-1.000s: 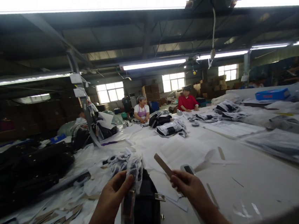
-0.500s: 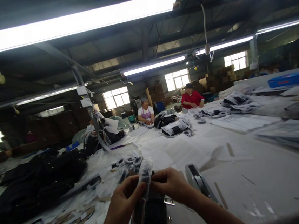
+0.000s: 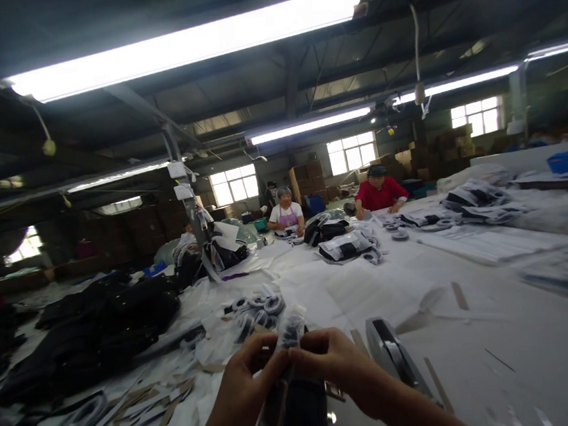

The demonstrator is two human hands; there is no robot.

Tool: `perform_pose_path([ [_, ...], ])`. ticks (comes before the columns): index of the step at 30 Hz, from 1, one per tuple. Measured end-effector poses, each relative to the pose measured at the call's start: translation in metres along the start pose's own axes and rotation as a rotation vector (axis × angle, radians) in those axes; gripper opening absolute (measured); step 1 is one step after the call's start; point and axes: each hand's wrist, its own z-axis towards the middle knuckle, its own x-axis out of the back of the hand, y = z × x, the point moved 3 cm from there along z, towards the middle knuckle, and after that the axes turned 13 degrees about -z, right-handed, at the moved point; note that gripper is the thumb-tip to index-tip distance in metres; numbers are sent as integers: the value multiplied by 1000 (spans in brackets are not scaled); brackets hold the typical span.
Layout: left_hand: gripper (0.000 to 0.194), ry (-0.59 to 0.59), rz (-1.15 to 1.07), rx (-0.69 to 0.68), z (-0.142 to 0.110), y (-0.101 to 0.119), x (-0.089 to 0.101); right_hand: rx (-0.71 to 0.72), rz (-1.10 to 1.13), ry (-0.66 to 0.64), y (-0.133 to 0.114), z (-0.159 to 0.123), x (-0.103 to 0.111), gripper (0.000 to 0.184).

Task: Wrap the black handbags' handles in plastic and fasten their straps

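Observation:
My left hand (image 3: 250,380) and my right hand (image 3: 336,362) meet at the middle front, with fingers closed in a pinch. Between them stands a dark strap wrapped in clear film (image 3: 291,325), its wrapped end poking up above the fingertips. Both hands grip it, the right from its right side. Below lies a black bag-like piece (image 3: 306,415), partly covered by the hands and strap. A metal fitting (image 3: 335,391) shows at its right edge, beneath my right hand. To the right of that hand is a grey device resembling a tape dispenser (image 3: 392,350).
Several wrapped rings (image 3: 273,304) lie just beyond my hands. Black bags (image 3: 118,316) are heaped at left, above cardboard and paper scraps (image 3: 147,413). Wrapped bundles (image 3: 347,246) sit farther down the white table (image 3: 478,355). Two co-workers (image 3: 287,214) work across it; a post (image 3: 190,208) rises at left.
The view has swung slightly left, so the scene sits further right. My right fingers have come closer against my left on the wrapped strap. The co-worker in red has leaned lower, arms spread.

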Motion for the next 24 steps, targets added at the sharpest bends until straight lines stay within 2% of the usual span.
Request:
perform_pose_path([
  [6, 36, 49, -81, 23, -9, 1, -2, -33, 45, -25, 0, 0, -7, 44],
  [11, 44, 113, -269, 11, -19, -18, 0, -27, 21, -7, -6, -4, -10, 42],
  [17, 65, 359, -402, 28, -23, -45, 7, -18, 34, -4, -11, -4, -15, 45],
  [18, 70, 360, -433, 38, -22, -44, 6, -16, 31, -3, -10, -3, -16, 45],
  [20, 73, 288, -474, 44, -20, -38, 4, -12, 19, -24, -10, -1, -17, 45],
  [22, 63, 185, -447, 35, -19, -28, 1, -14, 4, -41, -10, 0, -18, 44],
  [24, 54, 148, -385, 16, -20, -21, 1, -23, -15, -37, -11, 0, -18, 40],
])
